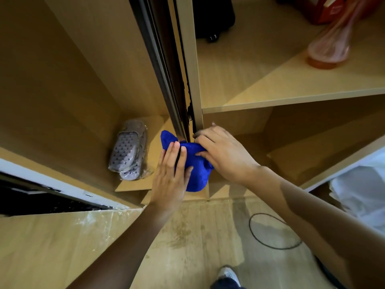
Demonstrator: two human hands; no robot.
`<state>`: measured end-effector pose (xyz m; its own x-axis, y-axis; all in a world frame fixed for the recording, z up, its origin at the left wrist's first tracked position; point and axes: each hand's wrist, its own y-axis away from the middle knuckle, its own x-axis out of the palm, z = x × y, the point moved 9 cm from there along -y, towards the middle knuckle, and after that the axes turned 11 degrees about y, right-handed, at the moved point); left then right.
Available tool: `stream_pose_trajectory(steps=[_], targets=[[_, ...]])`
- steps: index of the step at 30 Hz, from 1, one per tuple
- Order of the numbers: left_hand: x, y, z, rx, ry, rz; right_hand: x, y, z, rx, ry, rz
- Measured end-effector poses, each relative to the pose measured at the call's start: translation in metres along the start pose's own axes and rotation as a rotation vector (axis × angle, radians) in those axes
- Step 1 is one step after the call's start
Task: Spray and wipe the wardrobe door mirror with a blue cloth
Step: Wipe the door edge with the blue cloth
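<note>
Head view showed the blue cloth (194,163) at the lower edge of the wardrobe door (166,80), pressed between both hands. Left hand (170,176) lay flat on the cloth, fingers (174,151) extended and close together. Right hand (220,153) gripped the cloth from 3 o'clock, fingers curled over it. Wrapped slippers (129,151) rested at 9 o'clock on the cabinet floor (133,185). Wooden flooring (187,236) carried a black cable (270,232) at 5 o'clock.

One blue cloth (195,163) under two hands, left hand (169,180) and right hand (223,155). One bagged pair of slippers (128,151) left of the fingers. One pink bottle (331,46) up right of them.
</note>
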<state>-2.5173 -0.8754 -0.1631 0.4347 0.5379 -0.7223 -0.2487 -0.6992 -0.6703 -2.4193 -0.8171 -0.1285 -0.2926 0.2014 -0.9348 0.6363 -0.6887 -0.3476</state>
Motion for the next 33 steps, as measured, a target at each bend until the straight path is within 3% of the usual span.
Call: stream_pose_trajectory(steps=[5,9,13,18,25,28,33], targets=[[-0.015,0.002,0.007,-0.174,0.100,0.108,0.005,0.015,0.009,0.024,-0.029,0.101],[-0.018,0.012,0.016,-0.453,0.241,0.257,0.003,0.033,0.022,0.017,-0.006,0.158],[-0.008,0.043,0.016,-0.867,0.601,0.422,-0.009,0.054,0.036,-0.036,0.041,0.209],[-0.024,0.065,-0.002,-0.963,0.823,0.517,-0.042,0.089,0.058,-0.036,0.048,0.316],[-0.063,0.112,-0.061,-1.382,1.382,0.542,-0.111,0.132,0.079,0.201,-0.145,0.308],[-0.081,0.114,-0.088,-1.388,1.486,0.467,-0.135,0.149,0.084,0.294,-0.215,0.332],[-0.118,0.083,-0.115,-1.235,1.337,0.428,-0.166,0.183,0.072,0.520,-0.404,0.333]])
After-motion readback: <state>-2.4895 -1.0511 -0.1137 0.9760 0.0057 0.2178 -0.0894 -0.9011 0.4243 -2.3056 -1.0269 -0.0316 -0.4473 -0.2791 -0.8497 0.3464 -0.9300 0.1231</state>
